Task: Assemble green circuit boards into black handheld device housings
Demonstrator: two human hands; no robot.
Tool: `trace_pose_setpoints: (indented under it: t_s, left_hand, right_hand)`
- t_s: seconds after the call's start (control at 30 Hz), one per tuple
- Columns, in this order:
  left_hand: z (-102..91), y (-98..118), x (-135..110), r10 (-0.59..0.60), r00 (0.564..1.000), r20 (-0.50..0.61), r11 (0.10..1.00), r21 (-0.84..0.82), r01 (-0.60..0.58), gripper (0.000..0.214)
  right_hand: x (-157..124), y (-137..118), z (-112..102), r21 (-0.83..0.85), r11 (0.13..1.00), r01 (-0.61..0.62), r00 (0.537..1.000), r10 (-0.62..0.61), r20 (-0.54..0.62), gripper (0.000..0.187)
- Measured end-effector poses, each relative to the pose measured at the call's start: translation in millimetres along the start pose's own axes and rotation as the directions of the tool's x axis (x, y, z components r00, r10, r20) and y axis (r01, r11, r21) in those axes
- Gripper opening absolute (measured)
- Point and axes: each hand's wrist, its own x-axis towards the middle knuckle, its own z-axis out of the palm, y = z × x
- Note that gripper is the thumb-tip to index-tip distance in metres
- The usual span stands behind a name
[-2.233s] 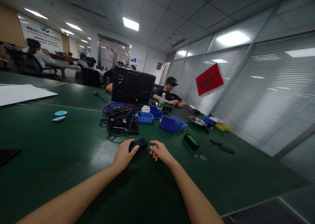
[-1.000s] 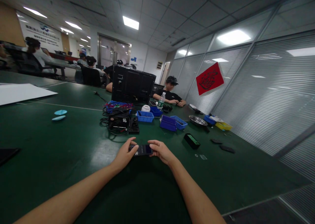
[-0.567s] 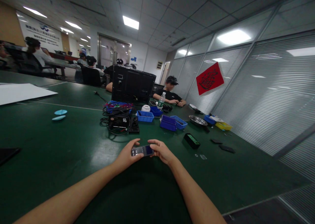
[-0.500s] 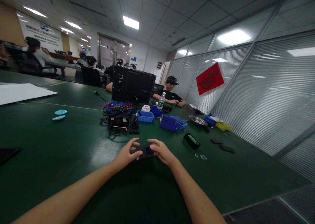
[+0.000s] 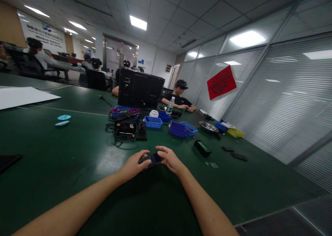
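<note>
Between my two hands is a small dark keypad phone (image 5: 157,157), its screen toward the right end and its keys toward the left. My left hand (image 5: 135,164) grips the left end, thumb lying over the keys and fingers curled behind the far edge. My right hand (image 5: 170,159) holds the right end, with the thumb by the screen and the index finger reaching over the top. Parts of both ends are hidden by the fingers. The phone is held just over the green table (image 5: 103,194), slightly tilted, its right end farther from me.
Ahead lie a black box with cables (image 5: 125,126), blue bins (image 5: 153,122), a water bottle (image 5: 170,106) and a monitor (image 5: 141,87). To the right are a black-green box (image 5: 202,148), dark flat pieces (image 5: 239,156) and a metal bowl (image 5: 209,127). A person (image 5: 178,99) sits across.
My left hand's fingers have lowered and drawn in closer around the phone. The phone has turned a little, its right end tipping up and away. My right hand has barely moved.
</note>
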Motion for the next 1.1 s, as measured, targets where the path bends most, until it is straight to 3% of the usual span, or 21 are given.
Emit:
trace_pose_setpoints:
  t_s: [0.1,0.23,0.37,0.53,0.73,0.93,1.1]
  left_hand:
    - [2.6,1.1,-3.9,0.144,0.984,-0.110,0.964,0.239,-0.114,0.053]
    - [7.7,0.9,-8.1,0.249,0.966,-0.068,0.881,0.430,-0.197,0.065]
    - [12.0,0.9,-8.9,0.218,0.976,-0.019,0.842,0.509,-0.179,0.055]
    - [10.5,4.4,-8.4,0.188,0.982,0.014,0.819,0.550,-0.164,0.053]
    - [10.1,5.8,-8.2,0.167,0.986,0.020,0.826,0.544,-0.151,0.052]
    - [9.0,7.7,-7.8,0.151,0.988,0.026,0.826,0.547,-0.140,0.053]
    - [10.1,11.3,-8.4,0.095,0.995,-0.001,0.805,0.589,-0.076,0.052]
  right_hand:
    - [3.0,1.7,-4.3,-0.017,1.000,-0.010,0.998,0.009,-0.060,0.043]
    - [5.2,3.1,-8.6,-0.084,0.995,-0.053,0.990,0.042,-0.135,0.037]
    - [7.1,4.8,-8.6,-0.337,0.938,-0.081,0.976,0.007,-0.216,0.033]
    - [10.6,8.5,-8.1,-0.650,0.759,-0.037,0.964,-0.144,-0.222,0.030]
    - [4.3,1.1,-6.3,-0.759,0.647,-0.069,0.962,-0.158,-0.222,0.037]
    - [-0.9,-14.2,-16.1,-0.860,0.503,-0.087,0.901,-0.328,-0.283,0.033]
    - [-2.0,-18.7,-15.5,-0.887,0.444,-0.125,0.906,-0.313,-0.284,0.031]
